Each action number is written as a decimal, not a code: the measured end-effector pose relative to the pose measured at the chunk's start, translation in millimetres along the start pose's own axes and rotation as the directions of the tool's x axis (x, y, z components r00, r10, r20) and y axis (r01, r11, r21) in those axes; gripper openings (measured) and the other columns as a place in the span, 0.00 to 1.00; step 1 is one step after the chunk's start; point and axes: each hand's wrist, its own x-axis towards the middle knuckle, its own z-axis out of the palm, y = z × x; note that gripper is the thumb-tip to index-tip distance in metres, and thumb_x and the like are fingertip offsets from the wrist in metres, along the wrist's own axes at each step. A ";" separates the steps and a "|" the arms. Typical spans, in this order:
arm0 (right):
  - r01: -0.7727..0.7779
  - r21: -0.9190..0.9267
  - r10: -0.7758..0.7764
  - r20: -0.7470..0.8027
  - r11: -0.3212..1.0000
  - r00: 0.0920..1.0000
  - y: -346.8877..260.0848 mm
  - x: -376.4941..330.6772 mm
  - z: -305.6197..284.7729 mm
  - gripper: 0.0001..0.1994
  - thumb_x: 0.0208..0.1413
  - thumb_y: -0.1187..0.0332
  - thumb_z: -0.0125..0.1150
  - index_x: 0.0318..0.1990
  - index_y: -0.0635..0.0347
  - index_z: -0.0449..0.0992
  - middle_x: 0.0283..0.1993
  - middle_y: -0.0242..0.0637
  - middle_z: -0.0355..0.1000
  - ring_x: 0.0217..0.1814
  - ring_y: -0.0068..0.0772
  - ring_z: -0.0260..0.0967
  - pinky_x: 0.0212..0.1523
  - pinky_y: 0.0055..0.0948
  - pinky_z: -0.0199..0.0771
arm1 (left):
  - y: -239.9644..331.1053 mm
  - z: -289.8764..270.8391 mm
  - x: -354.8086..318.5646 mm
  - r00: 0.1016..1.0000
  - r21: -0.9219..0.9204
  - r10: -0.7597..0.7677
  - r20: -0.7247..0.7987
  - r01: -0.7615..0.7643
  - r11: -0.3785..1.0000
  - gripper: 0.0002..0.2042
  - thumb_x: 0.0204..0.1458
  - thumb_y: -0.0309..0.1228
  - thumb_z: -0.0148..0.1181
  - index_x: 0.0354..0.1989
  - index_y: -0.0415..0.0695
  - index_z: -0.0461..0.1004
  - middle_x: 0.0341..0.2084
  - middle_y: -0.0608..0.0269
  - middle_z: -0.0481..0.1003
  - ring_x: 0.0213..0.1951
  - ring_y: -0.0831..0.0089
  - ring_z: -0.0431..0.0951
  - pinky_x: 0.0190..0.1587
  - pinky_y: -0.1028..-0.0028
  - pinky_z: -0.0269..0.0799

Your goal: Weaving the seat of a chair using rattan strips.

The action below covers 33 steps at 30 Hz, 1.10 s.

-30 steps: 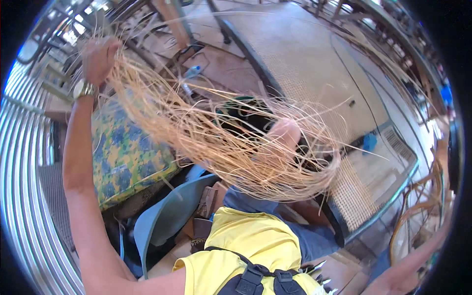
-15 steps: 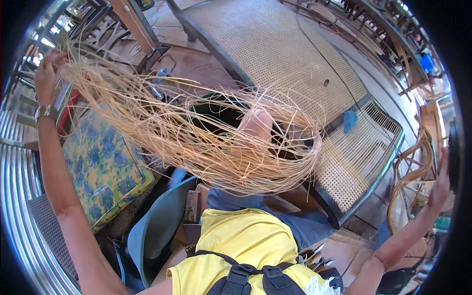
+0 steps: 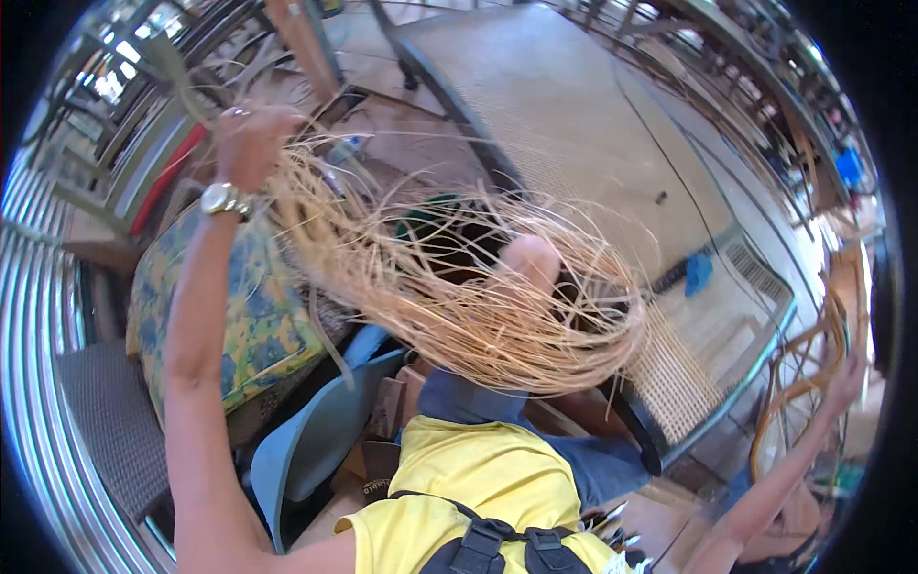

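Note:
My left hand (image 3: 253, 143), with a watch (image 3: 227, 200) on the wrist, is closed on one end of a big loose bundle of pale cane strands (image 3: 459, 316). It holds that end up at the upper left. From there the strands sag across my lap and loop round my bare knee (image 3: 531, 260), which pokes up through them. At the far right my right hand (image 3: 843, 385) is raised, away from the bundle and close to some bent cane hoops (image 3: 784, 397). Blur hides how its fingers are set.
Beyond the bundle lies a large woven cane panel in a dark frame (image 3: 574, 105), a blue scrap (image 3: 698, 274) on it. To the left are a floral cushion (image 3: 220, 311) and a blue plastic chair (image 3: 311, 430). A dark green container (image 3: 430, 225) shows behind the strands.
My left hand has swung right and inward with the cane end, bunching the strands closer together. My right hand has dropped slightly and shifted left.

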 end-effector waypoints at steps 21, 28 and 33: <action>-0.593 0.777 -0.664 0.559 0.211 0.496 -717.6 -205.0 149.1 0.18 0.67 0.59 0.54 0.52 0.68 0.71 0.40 0.38 0.75 0.44 0.25 0.72 0.48 0.27 0.72 | 145.9 -35.0 89.4 0.979 -0.226 0.125 0.162 -0.087 0.970 0.19 0.60 0.43 0.53 0.24 0.44 0.78 0.28 0.64 0.78 0.45 0.63 0.73 0.50 0.60 0.60; -0.775 0.631 -0.709 0.531 -0.035 0.464 -670.4 -161.8 125.9 0.12 0.69 0.62 0.50 0.43 0.61 0.75 0.18 0.20 0.54 0.19 0.12 0.46 0.21 0.17 0.45 | 134.1 -22.1 47.6 0.948 -0.363 -0.181 -0.264 0.076 0.929 0.31 0.43 0.55 0.69 0.48 0.43 0.73 0.57 0.59 0.69 0.59 0.59 0.67 0.61 0.58 0.58; -0.834 0.516 -0.749 0.469 -0.198 0.468 -653.1 -141.0 109.6 0.12 0.70 0.65 0.48 0.42 0.63 0.75 0.18 0.18 0.53 0.18 0.11 0.45 0.20 0.17 0.45 | 139.9 26.6 3.0 0.917 -0.462 -0.369 0.150 0.395 0.794 0.29 0.42 0.48 0.74 0.48 0.43 0.73 0.45 0.54 0.77 0.51 0.59 0.76 0.60 0.58 0.64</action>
